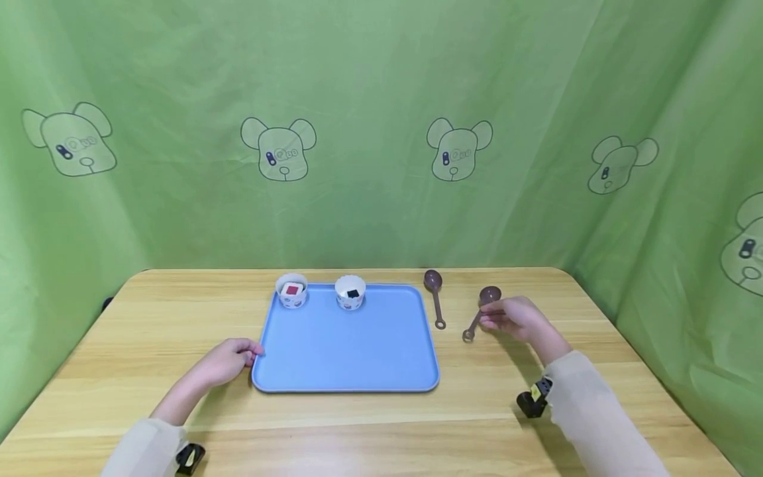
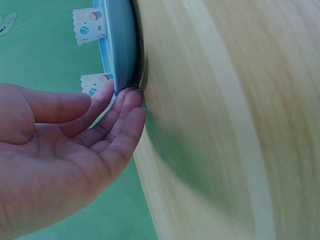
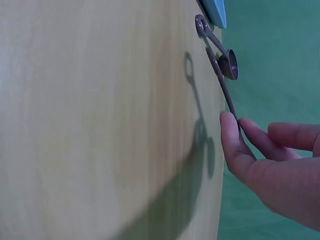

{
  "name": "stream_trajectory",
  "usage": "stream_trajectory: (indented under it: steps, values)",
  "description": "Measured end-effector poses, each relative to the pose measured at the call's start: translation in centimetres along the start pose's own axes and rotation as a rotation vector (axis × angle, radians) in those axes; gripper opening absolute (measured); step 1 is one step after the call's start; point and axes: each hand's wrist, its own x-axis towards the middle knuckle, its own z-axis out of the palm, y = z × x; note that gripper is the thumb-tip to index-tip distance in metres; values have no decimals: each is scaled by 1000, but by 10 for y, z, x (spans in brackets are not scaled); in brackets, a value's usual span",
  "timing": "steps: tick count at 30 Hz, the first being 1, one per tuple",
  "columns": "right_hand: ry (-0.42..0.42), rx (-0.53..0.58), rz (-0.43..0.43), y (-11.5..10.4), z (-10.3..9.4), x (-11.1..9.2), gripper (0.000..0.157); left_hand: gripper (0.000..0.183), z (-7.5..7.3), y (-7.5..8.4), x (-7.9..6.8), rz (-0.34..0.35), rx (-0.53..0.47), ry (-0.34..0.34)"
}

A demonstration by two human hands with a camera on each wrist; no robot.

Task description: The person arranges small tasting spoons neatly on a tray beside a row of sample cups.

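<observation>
My left hand (image 1: 223, 361) touches the left rim of a blue tray (image 1: 346, 351) with its fingertips. In the left wrist view its fingers (image 2: 131, 127) reach out to the tray edge, while the thumb stays apart. Off to the right, my right hand (image 1: 515, 317) pinches a brown spoon (image 1: 490, 295) by its long handle, which ends in a ring. Its shadow falls on the table below in the right wrist view. A second brown spoon (image 1: 438, 301) lies between the tray and that hand, its bowl pointing to the back.
At the tray's far left corner stands a patterned paper cup (image 1: 292, 298) holding a white piece with a red patch. Another such cup (image 1: 350, 301) to its right holds a white piece with a black patch. A green curtain (image 1: 369, 212) hangs behind the wooden table (image 1: 334, 430).
</observation>
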Motion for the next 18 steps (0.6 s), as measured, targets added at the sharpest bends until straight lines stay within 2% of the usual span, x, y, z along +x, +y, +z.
stream_trajectory:
  steps: [11, 18]
  values:
    - [-96, -82, -46, -13, 5, -7, 36, 25, 0, -2, 0, -1, -7, 2]
    - [-130, -193, -84, -22, 14, -8, 35, 25, 0, -2, 0, -3, -10, 2]
